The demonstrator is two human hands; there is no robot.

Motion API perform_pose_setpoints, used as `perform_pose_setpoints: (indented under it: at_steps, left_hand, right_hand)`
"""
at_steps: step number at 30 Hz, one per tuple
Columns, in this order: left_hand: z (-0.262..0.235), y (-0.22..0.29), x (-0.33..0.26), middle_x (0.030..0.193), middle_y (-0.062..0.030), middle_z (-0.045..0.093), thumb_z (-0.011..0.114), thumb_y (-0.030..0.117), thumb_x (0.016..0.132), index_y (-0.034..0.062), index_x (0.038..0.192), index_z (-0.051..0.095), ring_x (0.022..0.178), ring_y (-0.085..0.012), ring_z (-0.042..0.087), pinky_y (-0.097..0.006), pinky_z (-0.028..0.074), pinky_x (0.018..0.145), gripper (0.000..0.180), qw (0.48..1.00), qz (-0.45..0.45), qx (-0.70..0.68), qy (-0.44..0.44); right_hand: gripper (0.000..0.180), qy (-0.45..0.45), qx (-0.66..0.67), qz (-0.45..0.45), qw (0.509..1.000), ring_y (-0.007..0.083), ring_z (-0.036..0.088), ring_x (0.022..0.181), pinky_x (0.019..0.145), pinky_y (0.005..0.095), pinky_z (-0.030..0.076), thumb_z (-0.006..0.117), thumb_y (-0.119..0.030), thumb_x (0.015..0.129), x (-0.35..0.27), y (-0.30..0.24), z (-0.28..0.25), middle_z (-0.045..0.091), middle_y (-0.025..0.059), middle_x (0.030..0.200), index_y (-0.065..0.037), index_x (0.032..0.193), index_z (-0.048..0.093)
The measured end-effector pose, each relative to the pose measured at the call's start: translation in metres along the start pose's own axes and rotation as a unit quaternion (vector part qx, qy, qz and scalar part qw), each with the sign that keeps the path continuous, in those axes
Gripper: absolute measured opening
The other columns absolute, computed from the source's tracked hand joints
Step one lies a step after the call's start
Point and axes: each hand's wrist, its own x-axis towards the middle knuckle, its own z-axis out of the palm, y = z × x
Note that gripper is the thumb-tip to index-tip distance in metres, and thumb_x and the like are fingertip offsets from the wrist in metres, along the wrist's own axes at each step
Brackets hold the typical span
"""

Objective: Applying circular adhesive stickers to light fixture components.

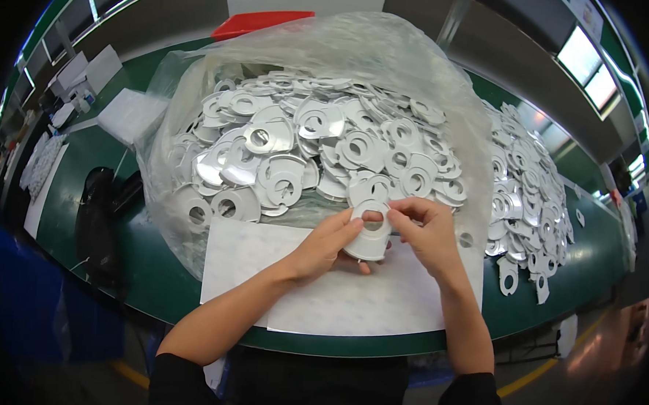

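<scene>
Over the white sheets (378, 301) at the table's front, my left hand (327, 244) grips a flat white plastic part with a round hole (367, 243). Its thumb lies on the part's left edge and its fingers curl behind. At the part's upper right edge, my right hand (427, 233) pinches with thumb and forefinger; whether a small piece is between them cannot be made out. Just beyond both hands, a large heap of similar white parts (284, 138) fills an opened clear plastic bag (413, 49).
Another heap of white parts (523, 183) lies on the green table (148, 285) at the right. A black object (97, 220) sits at the left, near a white foam-like block (131, 114). Behind the bag is a red tray (264, 23).
</scene>
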Motion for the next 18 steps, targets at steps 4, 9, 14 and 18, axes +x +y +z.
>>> perform_pose_setpoints:
  at_steps: [4,9,14,18]
  left_hand:
    - [0.009,-0.003,-0.001,0.122,-0.0153,0.053,0.028,0.034,0.101,0.0057,0.136,0.033,0.107,-0.0251,0.058,-0.032,0.052,0.081,0.046,0.999,0.024,0.014,0.037]
    - [0.008,-0.011,0.003,0.123,-0.0146,0.052,0.028,0.035,0.101,0.006,0.137,0.031,0.108,-0.0255,0.058,-0.033,0.052,0.081,0.047,0.997,0.047,0.034,0.049]
    - [0.01,-0.015,0.004,0.123,-0.0122,0.051,0.028,0.036,0.1,0.0063,0.137,0.03,0.108,-0.0251,0.057,-0.033,0.053,0.081,0.048,0.996,0.054,0.027,0.065]
    - [0.013,-0.016,0.004,0.122,-0.0108,0.052,0.027,0.034,0.101,0.0065,0.139,0.03,0.104,-0.0222,0.058,-0.031,0.053,0.08,0.047,0.994,0.072,0.021,0.079]
  right_hand:
    - [0.025,-0.003,0.015,-0.018,1.0,0.0093,0.058,0.063,0.06,0.0228,0.048,0.061,-0.005,0.077,0.001,0.001,0.002,0.064,0.0067,0.075,0.006,0.099,0.066]
    - [0.026,-0.008,0.046,0.002,0.999,0.0088,0.058,0.067,0.062,0.0221,0.05,0.061,-0.005,0.077,0.002,0.004,0.003,0.063,0.0067,0.078,0.006,0.099,0.066]
    - [0.021,-0.001,0.062,-0.013,0.998,0.0069,0.057,0.07,0.062,0.0218,0.05,0.062,-0.003,0.08,0.001,0.014,0.006,0.064,0.0043,0.081,0.004,0.1,0.066]
    - [0.03,0.0,0.083,-0.002,0.997,0.0058,0.053,0.068,0.061,0.0209,0.049,0.061,-0.003,0.076,-0.001,0.013,0.009,0.062,0.004,0.081,0.006,0.104,0.064]
